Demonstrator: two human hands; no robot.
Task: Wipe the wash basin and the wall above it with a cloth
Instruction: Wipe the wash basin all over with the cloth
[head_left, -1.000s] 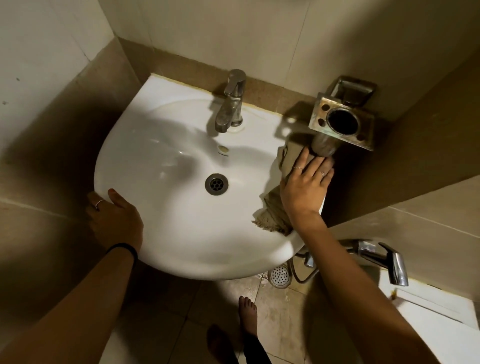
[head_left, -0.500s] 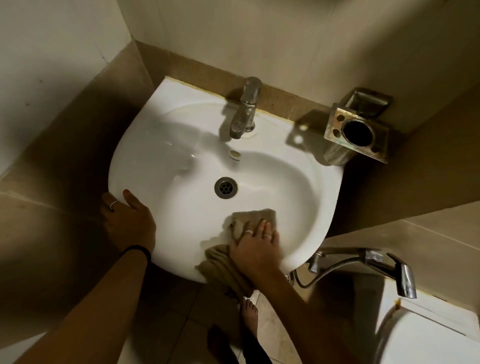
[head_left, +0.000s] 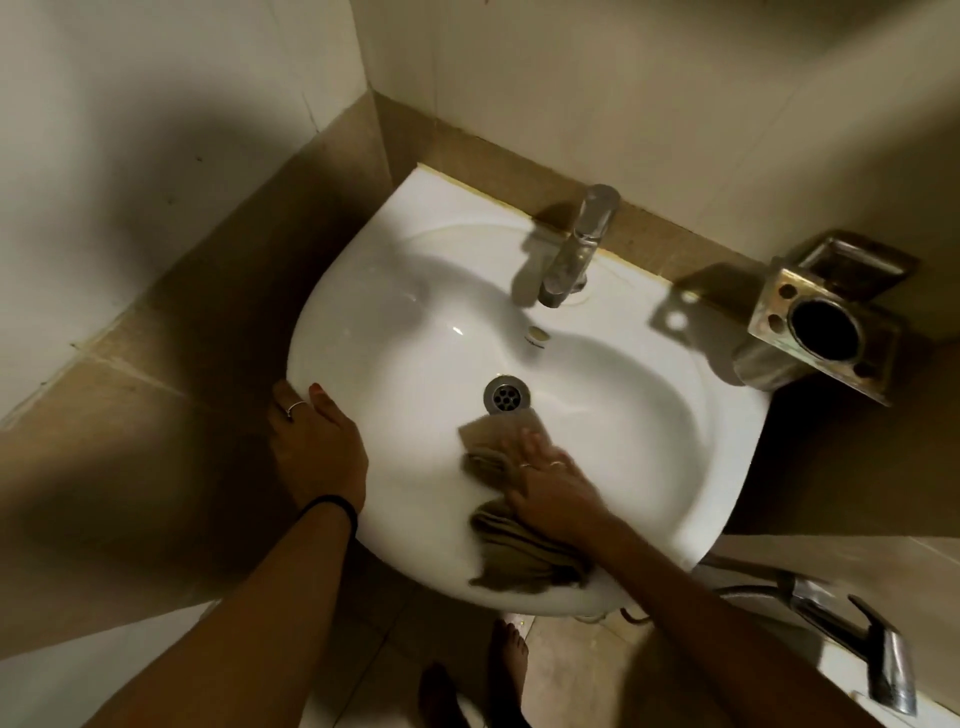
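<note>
A white wash basin (head_left: 649, 431) is fixed in a tiled corner, with a chrome tap (head_left: 574, 249) at its back and a metal drain (head_left: 506, 395) in the bowl. My right hand (head_left: 553, 486) lies flat on a beige cloth (head_left: 511, 525), pressing it against the bowl's front slope just below the drain. The cloth trails over the front rim. My left hand (head_left: 317, 447) grips the basin's left rim, with a ring on one finger and a black band at the wrist. The pale tiled wall (head_left: 597, 93) rises behind the tap.
A metal tumbler and brush holder (head_left: 826, 327) sticks out from the wall at the basin's right. A chrome hand sprayer (head_left: 852, 629) hangs lower right above a white fixture. My bare feet (head_left: 488, 675) stand on the floor tiles under the basin.
My right hand has swept the cloth from the basin's right rim down and across the front, then up towards the drain. My left hand has kept its hold on the left rim.
</note>
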